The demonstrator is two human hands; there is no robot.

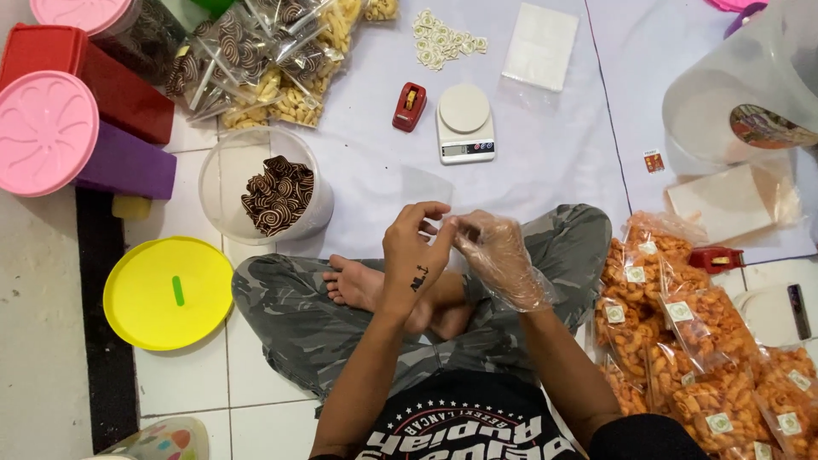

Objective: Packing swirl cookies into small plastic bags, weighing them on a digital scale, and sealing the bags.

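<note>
I see the left hand (pixel 415 255) bare, fingers bent, pinching the edge of the clear plastic glove (pixel 503 255) on the right hand (pixel 498 260). The right hand is half curled and holds nothing else. Both hands sit over the crossed legs. Just beyond is a small white scale (pixel 464 123). Far left, a tub of swirly brown cookies (pixel 277 194).
</note>
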